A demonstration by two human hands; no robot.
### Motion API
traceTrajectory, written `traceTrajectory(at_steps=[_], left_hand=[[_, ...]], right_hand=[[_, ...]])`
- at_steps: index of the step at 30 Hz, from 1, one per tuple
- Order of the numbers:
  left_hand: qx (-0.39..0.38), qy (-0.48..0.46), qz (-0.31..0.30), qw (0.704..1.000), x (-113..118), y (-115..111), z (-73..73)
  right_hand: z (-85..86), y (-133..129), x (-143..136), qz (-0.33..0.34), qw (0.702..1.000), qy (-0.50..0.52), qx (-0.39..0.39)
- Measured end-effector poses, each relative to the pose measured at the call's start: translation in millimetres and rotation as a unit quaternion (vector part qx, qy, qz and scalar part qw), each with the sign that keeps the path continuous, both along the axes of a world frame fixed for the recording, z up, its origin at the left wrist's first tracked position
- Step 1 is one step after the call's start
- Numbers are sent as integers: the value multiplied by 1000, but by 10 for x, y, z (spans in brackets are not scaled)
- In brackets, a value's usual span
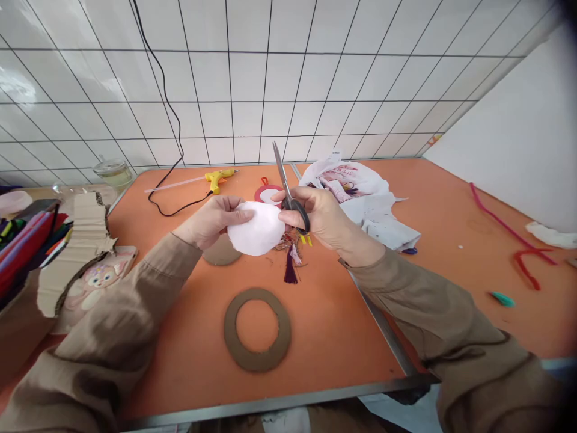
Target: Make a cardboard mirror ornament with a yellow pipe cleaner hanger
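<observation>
My left hand [222, 218] pinches the left edge of a thin white circle [256, 231], paper or cloth, between thumb and fingers. My right hand [321, 218] has black-handled scissors [282, 168] hooked in it, blades pointing up and away. Its fingertips also touch the right edge of the circle. Partly hidden under the circle lies a round cardboard disc [222, 252]. Nearer to me a cardboard ring [232, 331] rests flat on the orange table. Behind the circle is a red-rimmed round piece [261, 192] with a small loop on top.
A yellow glue gun [219, 179] with a black cord lies at the back. Tassels [291, 267] are beside the hands. A crumpled white bag [356, 186] sits behind my right hand. Torn cardboard [76, 246] is on the left; pipe cleaners [505, 219] lie on the right.
</observation>
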State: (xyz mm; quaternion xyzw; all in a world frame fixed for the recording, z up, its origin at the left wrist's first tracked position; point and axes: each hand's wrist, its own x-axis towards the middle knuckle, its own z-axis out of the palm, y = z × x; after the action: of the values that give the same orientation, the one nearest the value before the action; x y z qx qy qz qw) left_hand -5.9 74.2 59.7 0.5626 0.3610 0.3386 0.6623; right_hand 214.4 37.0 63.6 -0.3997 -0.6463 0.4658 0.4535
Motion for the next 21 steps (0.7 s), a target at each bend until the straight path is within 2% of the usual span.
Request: traceTrajectory(at_steps=[3, 7, 10, 13, 17, 21], left_hand=[[33, 0, 12, 999, -104, 27, 121], [104, 27, 99, 989, -235, 24, 298], [155, 44, 174, 971, -300, 10, 392], [176, 34, 201, 963, -352, -15, 476], [195, 10, 157, 968, -406, -75, 561], [187, 56, 6, 981, -323, -153, 523]], right_hand=[[-5, -18, -32, -10, 998, 5, -63], [-49, -43, -56, -2, 992, -55, -113], [-117, -63, -49, 20, 988, -115, -97], [-170, -83, -39, 25, 979, -188, -73], [-174, -105, -49, 24, 976, -211, -56], [-151, -135, -84, -33, 971, -234, 26]])
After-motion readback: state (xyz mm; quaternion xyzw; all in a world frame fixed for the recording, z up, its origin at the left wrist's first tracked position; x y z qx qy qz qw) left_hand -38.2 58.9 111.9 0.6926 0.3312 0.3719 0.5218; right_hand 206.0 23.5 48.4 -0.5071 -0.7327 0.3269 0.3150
